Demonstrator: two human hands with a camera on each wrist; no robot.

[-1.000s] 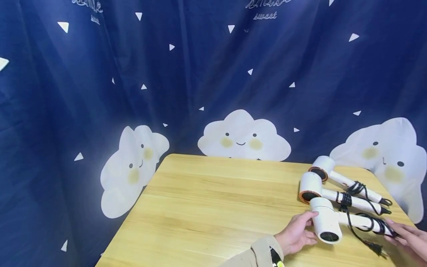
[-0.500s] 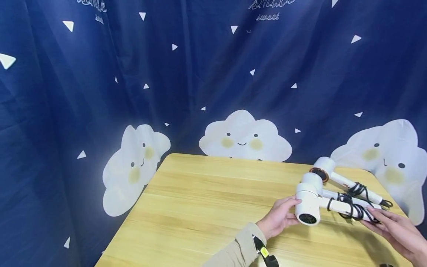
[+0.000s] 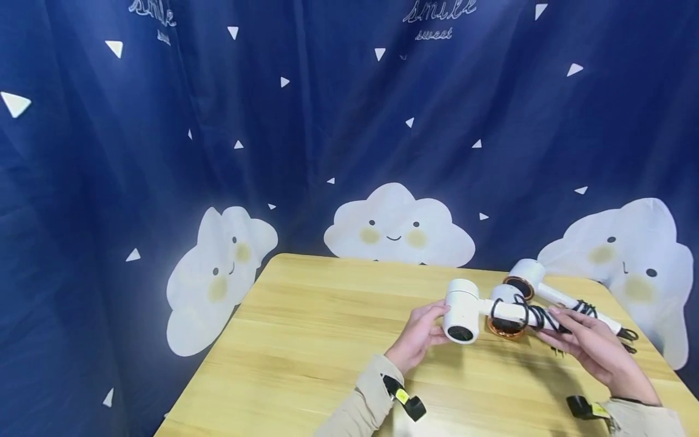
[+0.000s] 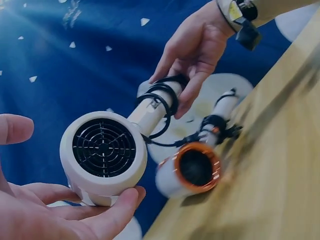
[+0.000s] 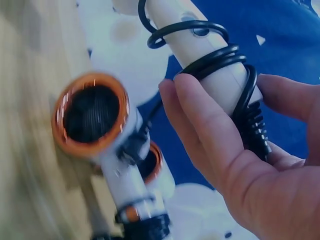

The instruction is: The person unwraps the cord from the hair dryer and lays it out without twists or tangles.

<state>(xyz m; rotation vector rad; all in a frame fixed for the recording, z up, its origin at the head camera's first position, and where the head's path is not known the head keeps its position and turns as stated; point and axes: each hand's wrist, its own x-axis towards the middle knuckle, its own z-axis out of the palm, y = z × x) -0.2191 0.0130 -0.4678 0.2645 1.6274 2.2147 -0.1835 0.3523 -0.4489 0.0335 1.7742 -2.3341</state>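
Observation:
A white hair dryer [image 3: 462, 309] is held raised above the table by both hands, its black grille [image 4: 103, 148] turned toward the left wrist camera. My left hand [image 3: 419, 335] grips the barrel, fingers curled under it and thumb at the side. On the handle [image 5: 220, 85], wound with black cord [image 5: 212, 57], my right hand [image 3: 592, 349] holds the far end between fingers and thumb. Behind it a second white hair dryer with an orange rim [image 3: 505, 331] lies partly hidden. A third hair dryer [image 3: 526, 273], also orange-rimmed, lies farther back on the right.
The wooden table [image 3: 317, 340] spreads out to the left of the hair dryers. A blue curtain [image 3: 306, 133] with white clouds hangs behind its back edge. The cords of the two lying hair dryers are wrapped round their handles.
Both hands have lifted the nearest hair dryer from the right side of the table and carried it leftward and away from the front edge. The other two hair dryers have stayed put.

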